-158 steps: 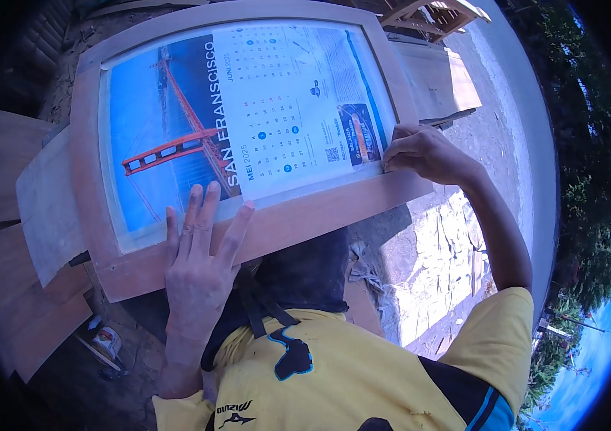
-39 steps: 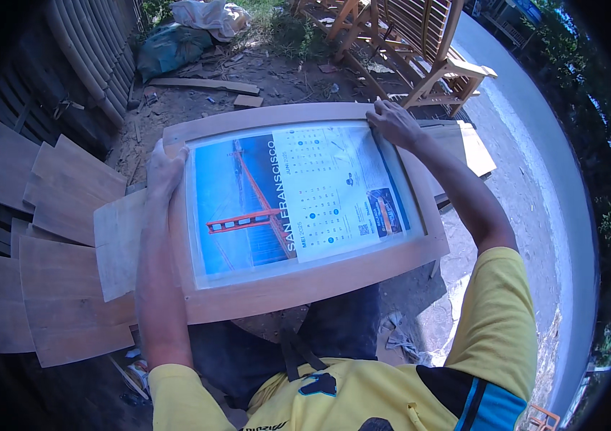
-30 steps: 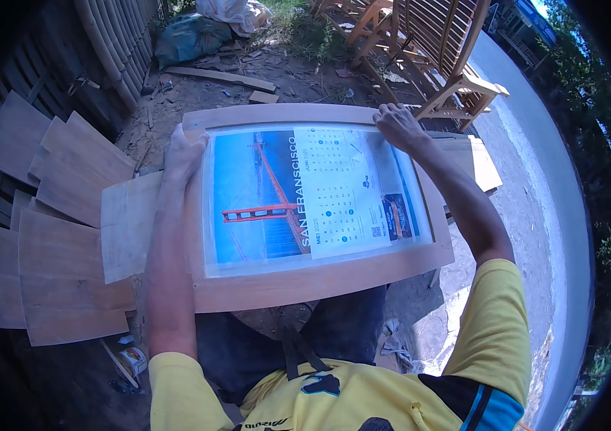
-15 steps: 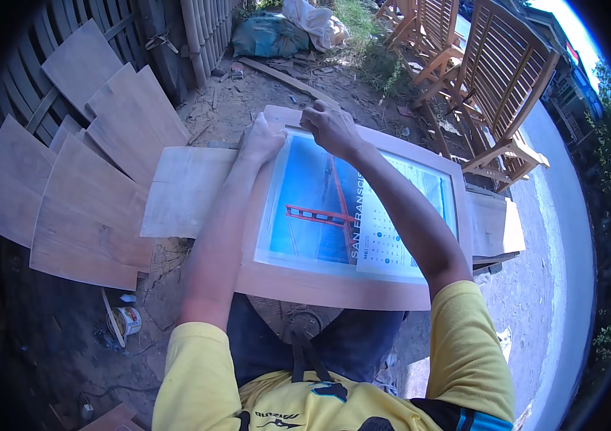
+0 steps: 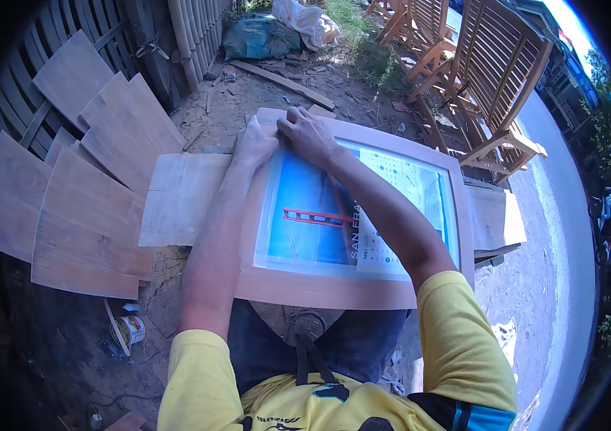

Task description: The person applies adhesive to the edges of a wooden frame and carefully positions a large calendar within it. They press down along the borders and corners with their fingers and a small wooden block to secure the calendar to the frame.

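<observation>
A flat, light-brown wooden frame lies before me above my lap, with a blue calendar poster showing a red bridge inside its border. My left hand is closed at the frame's far left corner, its fingers partly hidden beyond the edge. Right beside it, my right hand is curled with fingers pinched together over the far border. Whatever lies inside that pinch is hidden. My right forearm crosses above the poster.
A pale board sticks out under the frame's left side. Several wooden panels lean by the slatted fence at left. Slatted wooden chairs stand at far right. A small tin sits on the ground, lower left.
My right hand has slid left along the frame's far border, closer to my left hand. My left hand stays at the corner. The view has shifted slightly.
</observation>
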Tool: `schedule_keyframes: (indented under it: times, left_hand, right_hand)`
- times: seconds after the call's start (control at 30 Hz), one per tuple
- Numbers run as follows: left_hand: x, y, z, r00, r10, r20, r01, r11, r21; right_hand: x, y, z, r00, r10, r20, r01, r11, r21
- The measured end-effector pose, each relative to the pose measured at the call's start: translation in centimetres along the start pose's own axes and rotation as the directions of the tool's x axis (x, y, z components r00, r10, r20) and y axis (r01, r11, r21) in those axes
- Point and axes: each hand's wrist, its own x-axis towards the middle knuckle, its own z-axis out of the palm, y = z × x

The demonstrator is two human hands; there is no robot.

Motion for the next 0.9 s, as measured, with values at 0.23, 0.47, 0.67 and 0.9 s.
schedule_keyframes:
  times: [0.23, 0.47, 0.67, 0.9]
  left_hand:
    - [0.2, -3.2, -1.8, 0.991, 0.104, -0.085, -0.099, 0.993, 0.061]
    - [0.9, -2.2, -1.2, 0.993, 0.112, -0.019, -0.112, 0.993, 0.037]
    - [1.0, -3.5, -1.4, 0.996, 0.086, -0.026, -0.084, 0.992, 0.089]
    - [1.9, -3.5, -0.6, 0.996, 0.089, -0.033, -0.085, 0.991, 0.106]
  right_hand:
    - [-9.1, 6.3, -5.1, 0.985, 0.062, 0.16, -0.053, 0.997, -0.059]
    - [-26.4, 16.5, -16.7, 0.895, 0.362, 0.262, -0.245, 0.888, -0.389]
    - [-23.4, 15.9, -16.0, 0.756, 0.604, 0.252, -0.37, 0.712, -0.597]
    - [-26.8, 14.1, -15.2, 0.531, 0.846, 0.046, -0.732, 0.486, -0.478]
